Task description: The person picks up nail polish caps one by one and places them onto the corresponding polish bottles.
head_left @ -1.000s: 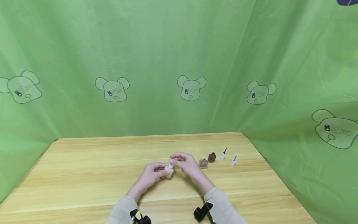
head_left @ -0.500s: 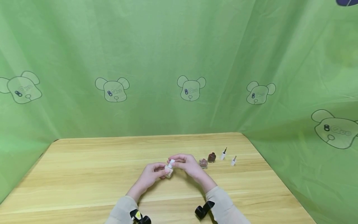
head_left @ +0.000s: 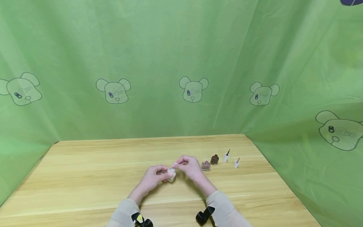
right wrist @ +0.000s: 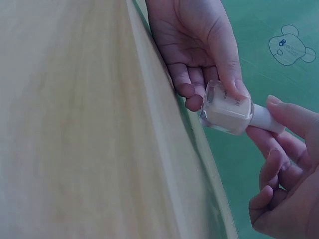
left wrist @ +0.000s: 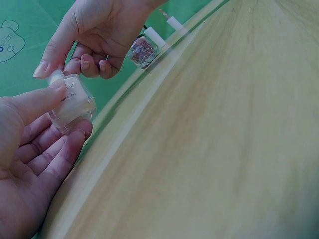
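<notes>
Gently turn the cap (right wrist: 265, 119) pinched in the right hand (head_left: 191, 167), square to the bottle (right wrist: 225, 115) gripped in the left hand (head_left: 152, 178)

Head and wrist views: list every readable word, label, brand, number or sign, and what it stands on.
"AY" ends the top line on the pale bottle; what precedes it is unclear.
Smaller print below it on the same bottle: too small to read.
"Q" on the bear faces of the green curtain; the letters after it are too faint.
Pink bottle, dark bottle: no legible text.
</notes>
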### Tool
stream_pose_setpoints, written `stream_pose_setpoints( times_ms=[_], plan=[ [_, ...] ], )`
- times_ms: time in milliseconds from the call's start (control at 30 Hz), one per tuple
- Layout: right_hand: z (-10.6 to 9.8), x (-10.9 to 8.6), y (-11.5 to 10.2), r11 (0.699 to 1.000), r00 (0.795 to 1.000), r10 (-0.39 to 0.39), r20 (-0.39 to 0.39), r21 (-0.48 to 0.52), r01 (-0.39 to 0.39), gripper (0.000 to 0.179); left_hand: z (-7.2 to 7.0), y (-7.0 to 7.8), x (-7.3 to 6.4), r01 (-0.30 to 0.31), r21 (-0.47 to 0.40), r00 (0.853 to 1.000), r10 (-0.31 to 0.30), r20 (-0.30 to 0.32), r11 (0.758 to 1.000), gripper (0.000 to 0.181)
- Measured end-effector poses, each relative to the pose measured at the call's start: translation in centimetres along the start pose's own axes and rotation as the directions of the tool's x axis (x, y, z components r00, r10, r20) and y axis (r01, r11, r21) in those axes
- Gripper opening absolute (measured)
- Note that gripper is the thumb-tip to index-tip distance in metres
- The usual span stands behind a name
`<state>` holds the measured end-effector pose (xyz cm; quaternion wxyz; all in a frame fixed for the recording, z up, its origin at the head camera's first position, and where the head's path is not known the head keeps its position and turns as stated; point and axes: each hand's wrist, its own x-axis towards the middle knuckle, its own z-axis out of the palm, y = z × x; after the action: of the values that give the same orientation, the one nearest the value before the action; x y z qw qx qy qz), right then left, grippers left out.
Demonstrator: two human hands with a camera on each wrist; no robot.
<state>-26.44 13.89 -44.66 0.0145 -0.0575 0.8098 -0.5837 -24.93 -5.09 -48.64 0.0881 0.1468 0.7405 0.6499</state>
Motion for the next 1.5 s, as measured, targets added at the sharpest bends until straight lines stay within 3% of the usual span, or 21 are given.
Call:
stream_pose_setpoints(
  times_ms=[233,433,667,800,1133,1333,1500],
  plan=[
    [0.2,0.1,0.0,1.000,1.000,0.019,-0.004,-0.009,-0.019,0.025,0.0,0.1,0.0,-0.006,-0.007,1.000,0.006,-0.009,1.000,0.033],
    [-0.4,0.3,0.1,0.999,0.991,-0.004,0.131,0.045,-0.002,0.030,0.1,0.1,0.1,-0.010,-0.021,1.000,0.010,-0.024,1.000,0.038],
    [-1.2,0.3,0.2,0.994,0.953,-0.021,0.302,0.112,-0.014,0.042,0.0,-0.1,0.1,-0.006,-0.032,1.000,0.006,-0.021,0.999,0.041],
    [-1.3,0.3,0.2,0.993,0.937,-0.023,0.348,0.117,-0.019,0.042,-0.1,-0.2,0.1,-0.001,-0.037,1.000,0.000,-0.014,0.999,0.042],
    [-1.2,0.2,0.1,0.995,0.954,-0.027,0.298,0.100,-0.003,0.033,0.1,0.4,-0.1,-0.012,-0.050,1.000,0.012,-0.006,0.999,0.038],
    [-0.7,0.0,-0.3,0.999,0.987,0.013,0.158,0.027,-0.018,0.027,0.2,0.6,-0.2,-0.014,-0.030,1.000,0.014,-0.010,0.999,0.035],
    [-0.2,-0.2,-0.5,0.999,0.998,0.048,0.040,-0.008,-0.048,0.024,0.2,0.8,-0.3,-0.013,-0.020,1.000,0.013,0.001,1.000,0.034]
  ],
)
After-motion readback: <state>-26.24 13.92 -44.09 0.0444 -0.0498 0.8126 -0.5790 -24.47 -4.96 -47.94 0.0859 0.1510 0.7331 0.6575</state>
